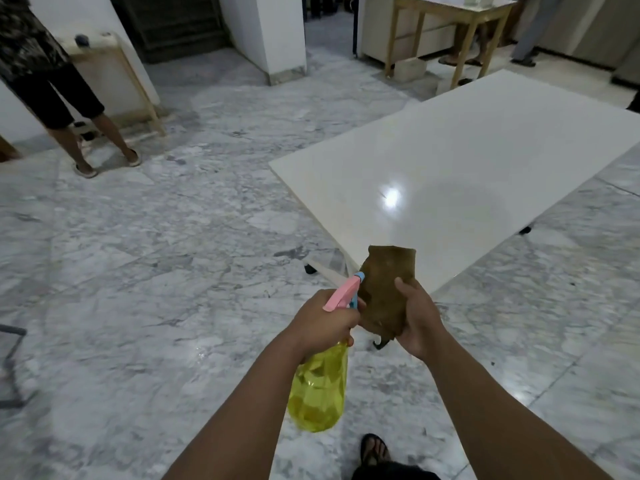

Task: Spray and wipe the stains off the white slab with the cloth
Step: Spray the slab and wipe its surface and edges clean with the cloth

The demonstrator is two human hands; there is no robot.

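Yellow spray bottle [318, 389] hangs in our left hand [325, 323], fingers closed around its pink trigger head; our right hand [417, 320] clutches the brown cloth [386, 289] before the white slab [467, 161].

Glossy white slab [467, 168] lies flat — brown cloth [386, 289] upright beside yellow spray bottle [320, 389], pink-nozzled, before its near corner.
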